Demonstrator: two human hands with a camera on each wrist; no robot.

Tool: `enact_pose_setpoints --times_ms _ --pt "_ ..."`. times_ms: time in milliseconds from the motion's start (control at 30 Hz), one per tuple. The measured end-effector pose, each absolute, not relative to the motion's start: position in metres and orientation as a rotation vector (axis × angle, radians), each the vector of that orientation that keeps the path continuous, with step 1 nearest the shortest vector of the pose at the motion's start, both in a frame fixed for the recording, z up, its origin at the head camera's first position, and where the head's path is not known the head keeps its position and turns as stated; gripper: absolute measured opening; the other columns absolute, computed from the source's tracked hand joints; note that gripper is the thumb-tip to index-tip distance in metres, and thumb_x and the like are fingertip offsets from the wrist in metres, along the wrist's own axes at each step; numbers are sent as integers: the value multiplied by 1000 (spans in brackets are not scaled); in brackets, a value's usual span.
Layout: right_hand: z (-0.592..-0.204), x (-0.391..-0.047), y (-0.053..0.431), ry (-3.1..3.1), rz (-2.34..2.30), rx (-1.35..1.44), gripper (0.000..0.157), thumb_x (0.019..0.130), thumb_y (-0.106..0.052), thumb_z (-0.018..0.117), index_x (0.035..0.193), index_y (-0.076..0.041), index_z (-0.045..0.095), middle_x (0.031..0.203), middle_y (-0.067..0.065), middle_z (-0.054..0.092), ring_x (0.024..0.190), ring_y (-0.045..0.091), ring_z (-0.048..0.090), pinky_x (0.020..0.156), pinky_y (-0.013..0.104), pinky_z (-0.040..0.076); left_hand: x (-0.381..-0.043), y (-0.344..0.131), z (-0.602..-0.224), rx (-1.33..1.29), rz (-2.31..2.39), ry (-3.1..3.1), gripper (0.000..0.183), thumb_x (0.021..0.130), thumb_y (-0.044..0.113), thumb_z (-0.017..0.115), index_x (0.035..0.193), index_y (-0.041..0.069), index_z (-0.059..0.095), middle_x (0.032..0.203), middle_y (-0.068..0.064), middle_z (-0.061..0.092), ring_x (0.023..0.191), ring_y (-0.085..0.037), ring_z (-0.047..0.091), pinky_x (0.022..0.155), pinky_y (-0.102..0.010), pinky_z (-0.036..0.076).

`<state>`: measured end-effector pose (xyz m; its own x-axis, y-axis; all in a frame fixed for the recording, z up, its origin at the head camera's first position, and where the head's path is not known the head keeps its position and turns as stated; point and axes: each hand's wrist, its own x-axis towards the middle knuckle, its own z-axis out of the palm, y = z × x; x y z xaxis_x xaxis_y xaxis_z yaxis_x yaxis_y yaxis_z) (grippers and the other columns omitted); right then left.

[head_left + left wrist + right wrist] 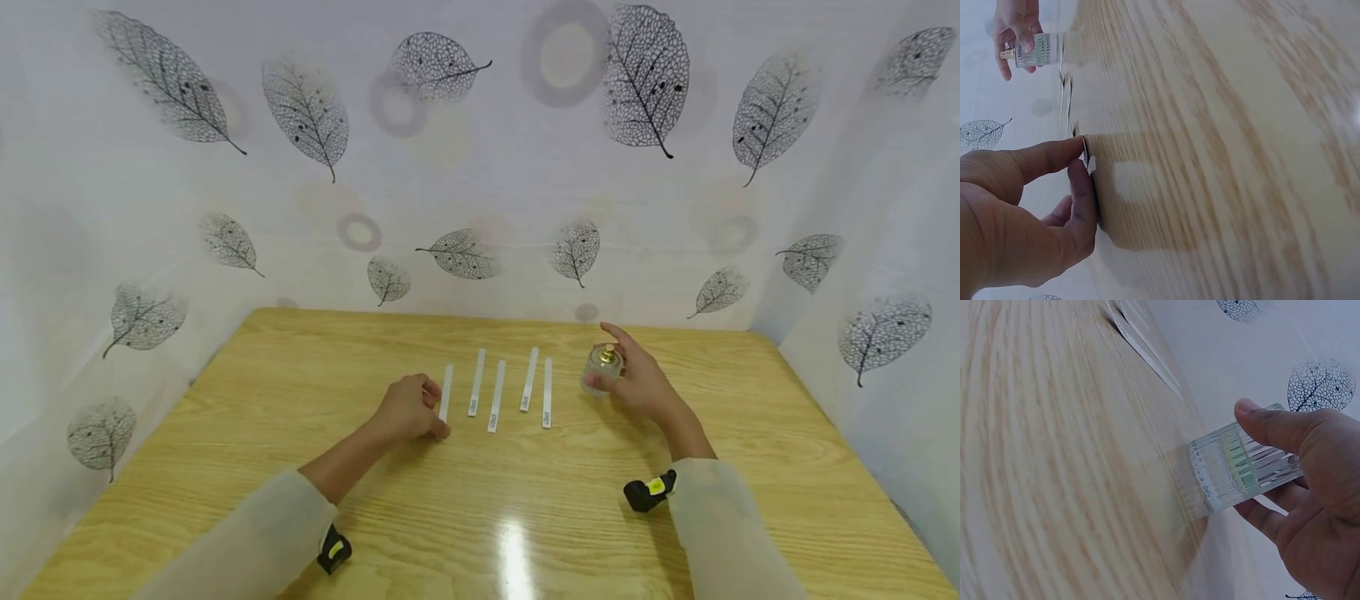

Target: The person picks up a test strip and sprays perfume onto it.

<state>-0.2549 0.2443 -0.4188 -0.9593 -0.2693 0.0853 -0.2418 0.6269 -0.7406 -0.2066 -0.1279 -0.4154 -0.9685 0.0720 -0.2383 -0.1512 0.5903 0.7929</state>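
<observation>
Between its thumb and fingers, my left hand [408, 408] pinches the leftmost white paper test strip [446, 393], down at the table surface. The left wrist view shows the strip [1087, 150] edge-on at the fingertips. My right hand [643, 385] grips a clear ribbed glass perfume bottle [597, 382] with a gold spray neck, thumb on one side and fingers on the other. In the right wrist view, greenish liquid shows inside the bottle [1235, 462]. It stands upright at the table; whether its base touches the wood I cannot tell.
Several more white strips, such as the rightmost strip [547, 396], lie roughly parallel between the hands, with small print on their near ends. The wooden table [450, 517] meets a leaf-patterned backdrop [480, 167] behind and at both sides.
</observation>
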Motion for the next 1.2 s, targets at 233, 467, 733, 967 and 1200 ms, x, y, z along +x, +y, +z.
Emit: enact_pose_setpoints --times_ms 233,467,733,967,1200 --pt "-417 -254 246 2808 -1234 -422 93 94 -21 77 165 -17 16 150 29 46 130 47 52 103 64 43 -203 -125 -413 -110 1275 2630 53 65 -5 93 109 0 64 103 -11 62 95 -27 60 78 -35 54" --pt "-417 -256 245 2819 -1216 -430 92 94 -22 77 165 -17 18 145 29 51 124 44 57 101 62 46 -201 -124 -408 -130 1272 2640 49 65 -6 91 106 0 64 105 -13 64 97 -29 61 81 -38 55" --pt "-417 -256 245 2821 -1190 -428 91 95 -23 76 165 -18 18 152 30 43 132 47 49 102 64 44 -198 -122 -408 -121 1240 2671 45 68 -5 91 104 0 64 102 -11 65 94 -28 63 83 -40 55" --pt "-417 -256 245 2832 -1166 -438 90 95 -23 76 165 -17 18 153 29 41 132 48 49 103 64 44 -197 -121 -408 -145 1212 2695 44 68 -3 92 103 0 65 104 -12 65 96 -29 63 85 -42 56" --pt "-415 -255 245 2823 -1176 -430 88 95 -22 76 164 -17 22 155 28 40 132 48 50 102 64 44 -198 -120 -409 -162 1240 2677 47 68 -3 91 106 0 64 105 -13 68 97 -30 65 82 -41 56"
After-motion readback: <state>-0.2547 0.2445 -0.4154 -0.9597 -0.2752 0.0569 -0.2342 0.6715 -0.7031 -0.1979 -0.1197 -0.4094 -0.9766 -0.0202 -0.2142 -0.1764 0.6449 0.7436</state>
